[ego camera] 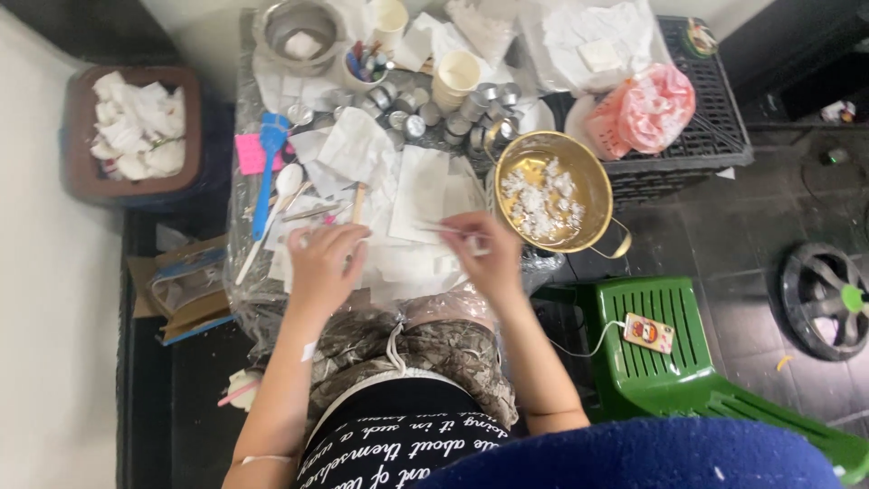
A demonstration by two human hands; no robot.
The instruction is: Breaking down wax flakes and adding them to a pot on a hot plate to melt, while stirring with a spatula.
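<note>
Nearest me, my left hand (324, 263) rests curled on white paper sheets (412, 195) left of the gold bowl (550, 190) of white chunks. My right hand (484, 249), beside that bowl, pinches a thin stick (439, 228). I judge we're mid-assembly; steady alignment comes next.

Gold bowl (593, 195) blocks the right; metal tins (425, 113) crowd behind white papers (421, 195).

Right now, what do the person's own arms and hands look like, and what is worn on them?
Both arms are bare to above the elbow, with no sleeves, gloves or watch visible. The left hand and right hand show no rings I can make out. A small pale patch, like tape or a plaster, sits on the left forearm. No cables attach to either arm.
</note>
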